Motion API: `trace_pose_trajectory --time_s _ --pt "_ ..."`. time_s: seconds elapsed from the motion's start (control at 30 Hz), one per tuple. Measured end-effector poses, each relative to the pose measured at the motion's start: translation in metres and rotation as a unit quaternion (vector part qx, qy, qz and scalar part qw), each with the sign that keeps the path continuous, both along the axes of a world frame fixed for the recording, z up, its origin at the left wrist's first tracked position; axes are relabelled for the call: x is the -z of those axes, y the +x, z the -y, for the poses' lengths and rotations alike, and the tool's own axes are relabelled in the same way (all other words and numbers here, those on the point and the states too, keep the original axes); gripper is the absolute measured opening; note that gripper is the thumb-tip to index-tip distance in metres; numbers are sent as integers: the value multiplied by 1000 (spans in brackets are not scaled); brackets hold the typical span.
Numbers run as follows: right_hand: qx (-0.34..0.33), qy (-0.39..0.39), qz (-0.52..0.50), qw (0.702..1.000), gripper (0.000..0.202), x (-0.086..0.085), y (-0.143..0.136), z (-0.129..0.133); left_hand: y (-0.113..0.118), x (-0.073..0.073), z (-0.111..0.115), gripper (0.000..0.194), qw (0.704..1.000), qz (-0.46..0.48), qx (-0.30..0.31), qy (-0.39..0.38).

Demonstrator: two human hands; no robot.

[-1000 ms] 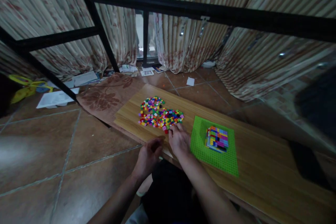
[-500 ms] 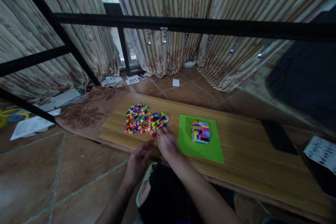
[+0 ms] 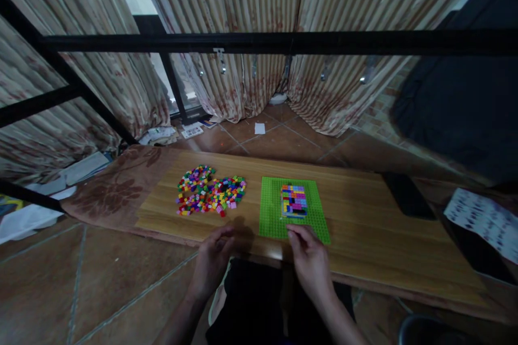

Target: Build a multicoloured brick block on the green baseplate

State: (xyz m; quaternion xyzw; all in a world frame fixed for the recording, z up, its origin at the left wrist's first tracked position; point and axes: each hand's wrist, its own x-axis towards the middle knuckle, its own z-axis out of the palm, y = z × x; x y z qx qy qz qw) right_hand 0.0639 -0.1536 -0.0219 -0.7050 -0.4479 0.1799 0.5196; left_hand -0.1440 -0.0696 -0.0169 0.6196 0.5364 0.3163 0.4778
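Note:
A green baseplate (image 3: 269, 215) lies on the wooden board, and a block of multicoloured bricks (image 3: 294, 201) stands on it. Over the plate's near edge, my right hand (image 3: 309, 253) has thumb and forefinger pinched together; whatever is between them is too small to make out. My left hand (image 3: 213, 259) is at the board's near edge, left of the plate, its fingers curled and nothing visible in them. Loose small bricks of many colours (image 3: 218, 194) are spread in a pile beyond my left hand.
The wooden board (image 3: 364, 237) carries a black flat object (image 3: 408, 197) at the right. Beyond that lies a printed sheet (image 3: 481, 221). A black metal bar (image 3: 259, 43) crosses in front of the curtains. Papers lie on the tiled floor.
My right hand has moved right, from the loose bricks to the near edge of the green plate. My left hand stays near the board's edge. The camera view has shifted a little.

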Motion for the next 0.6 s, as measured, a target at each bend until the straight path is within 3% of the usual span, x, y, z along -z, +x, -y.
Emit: trace_pose_trajectory --time_s 0.1,0.2,0.4,0.6 --pt "101 0 -82 991 29 13 32 14 21 -5 0 28 999 5 13 35" --pt "149 20 -139 979 32 21 50 9 49 -12 -2 23 998 4 35 55" --pt "147 64 -152 975 29 19 52 -11 103 -20 -12 26 996 16 55 75" --pt "130 58 -79 987 29 23 53 -16 138 -13 -26 38 998 28 31 54"
